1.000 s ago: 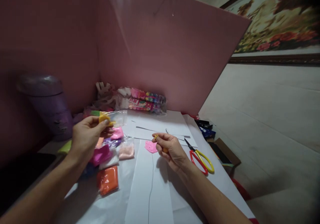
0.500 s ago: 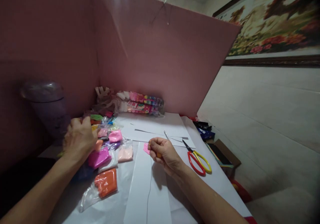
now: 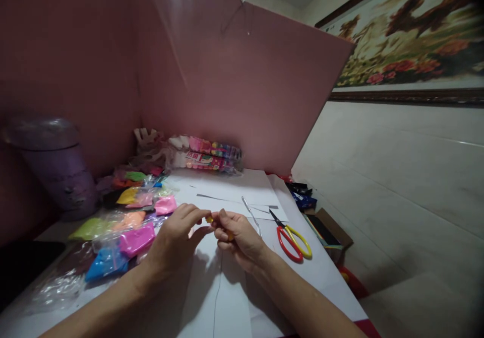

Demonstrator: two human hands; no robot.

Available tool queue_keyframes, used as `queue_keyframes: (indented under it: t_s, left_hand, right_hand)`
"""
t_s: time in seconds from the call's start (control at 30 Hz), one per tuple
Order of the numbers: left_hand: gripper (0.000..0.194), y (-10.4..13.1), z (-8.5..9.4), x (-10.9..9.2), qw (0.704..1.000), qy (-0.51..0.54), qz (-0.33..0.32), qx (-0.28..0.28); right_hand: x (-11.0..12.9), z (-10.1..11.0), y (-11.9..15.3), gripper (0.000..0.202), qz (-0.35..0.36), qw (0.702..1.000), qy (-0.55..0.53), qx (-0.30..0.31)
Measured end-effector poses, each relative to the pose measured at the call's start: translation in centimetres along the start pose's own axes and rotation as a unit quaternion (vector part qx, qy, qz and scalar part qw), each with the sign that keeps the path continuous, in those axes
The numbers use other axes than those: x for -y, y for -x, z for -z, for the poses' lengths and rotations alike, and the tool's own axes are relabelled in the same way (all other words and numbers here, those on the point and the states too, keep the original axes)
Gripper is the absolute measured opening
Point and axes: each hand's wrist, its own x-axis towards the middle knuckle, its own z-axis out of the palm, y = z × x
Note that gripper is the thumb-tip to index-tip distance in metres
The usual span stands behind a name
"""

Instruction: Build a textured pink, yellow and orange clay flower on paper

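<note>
My left hand (image 3: 179, 237) and my right hand (image 3: 240, 237) meet over a white paper strip (image 3: 232, 302) with a thin wavy line down it. A small yellow piece of modelling clay (image 3: 209, 219) sits between the fingertips of the two hands, my left thumb and forefinger curved around it. Orange clay (image 3: 230, 235) shows under the curled fingers of my right hand, partly hidden. Left of my hands lie clear packets of coloured clay, among them a magenta packet (image 3: 136, 240) and a blue packet (image 3: 106, 265).
Scissors (image 3: 293, 242) with one red and one yellow handle lie to the right, beside a slim metallic tool (image 3: 247, 207). White sheets (image 3: 227, 182) lie behind. Wrapped clay packs (image 3: 206, 154) rest against the pink panel (image 3: 234, 86). A purple tumbler (image 3: 60, 172) stands at left.
My left hand has moved right, from above the clay packets to my right hand. A yellow bit now shows between the hands. The view has shifted slightly.
</note>
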Motion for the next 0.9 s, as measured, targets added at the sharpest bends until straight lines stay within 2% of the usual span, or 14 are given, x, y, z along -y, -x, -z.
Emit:
queue_keyframes:
  t_s: [0.1, 0.17, 0.27, 0.33, 0.4, 0.47, 0.57, 0.63, 0.73, 0.9]
  left_hand:
    - [0.016, 0.2, 0.4, -0.2, 0.999, 0.029, 0.040, -0.005]
    - [0.013, 0.2, 0.9, -0.3, 0.988, 0.083, 0.130, -0.013]
    - [0.013, 0.2, 1.5, -0.4, 0.947, 0.164, 0.274, -0.031]
    - [0.016, 0.3, 1.4, -0.4, 0.936, 0.190, 0.297, -0.018]
    - [0.013, 0.5, 1.1, -0.5, 0.956, 0.175, 0.234, 0.011]
    - [0.011, 0.8, 0.5, -0.5, 0.987, 0.121, 0.107, 0.026]
    - [0.019, 1.3, -0.3, -0.7, 0.998, 0.019, -0.045, 0.034]
    - [0.022, 1.6, -0.7, -0.9, 0.995, -0.043, -0.083, 0.041]
    - [0.020, 1.9, -0.8, -1.2, 0.989, -0.096, -0.105, 0.042]
    - [0.015, 2.1, -1.0, -1.4, 0.988, -0.094, -0.113, 0.039]
  right_hand:
    - [0.0, 0.0, 0.2, 0.040, -0.013, 1.000, 0.013, 0.020]
    - [0.0, 0.1, 0.2, 0.042, -0.015, 0.999, 0.030, 0.020]
    - [0.1, 0.3, 0.0, 0.043, -0.027, 0.999, 0.036, 0.018]
    - [0.1, 0.3, -0.1, 0.045, -0.033, 0.999, 0.014, 0.018]
    - [0.0, 0.1, -0.2, 0.049, -0.034, 0.999, -0.027, 0.012]
    - [-0.2, -0.2, -0.1, 0.054, -0.034, 0.997, -0.066, -0.002]
    - [-0.6, -0.9, 0.2, 0.062, -0.019, 0.997, -0.074, -0.019]
    - [-0.8, -1.3, 0.4, 0.067, -0.002, 0.998, -0.054, -0.019]
    - [-0.9, -1.7, 0.7, 0.074, 0.021, 0.999, -0.030, -0.013]
    - [-1.1, -1.9, 1.0, 0.085, 0.007, 1.000, -0.002, 0.010]
